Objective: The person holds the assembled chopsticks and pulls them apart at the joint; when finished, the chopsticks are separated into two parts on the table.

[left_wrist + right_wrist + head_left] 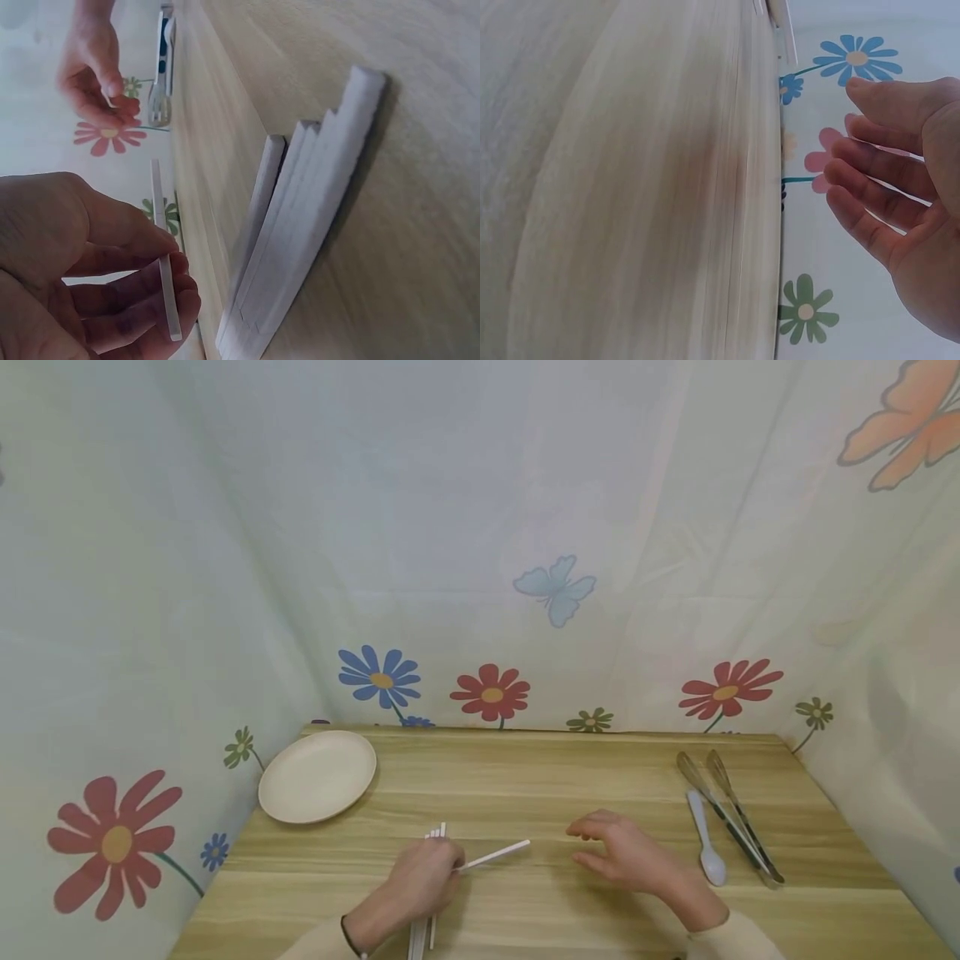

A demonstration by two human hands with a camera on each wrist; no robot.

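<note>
My left hand point(422, 878) pinches one thin white stick point(498, 853) between thumb and fingertips. In the head view the stick points right and slightly away from me. A bundle of several similar white sticks point(300, 217) lies side by side on the table, just under the left hand, which covers its middle in the head view. My right hand point(633, 858) is held over the table to the right, fingers apart and loosely bent, with nothing in it. The right wrist view shows its palm point(937, 262) and the gap between thumb and fingers.
A cream plate point(318, 777) sits at the table's back left corner. To the right of my right hand lie a pale spoon point(706, 843) and metal tongs point(735, 818) with dark handles. A flowered curtain point(450, 527) encloses the wooden table point(525, 777) at the back and sides.
</note>
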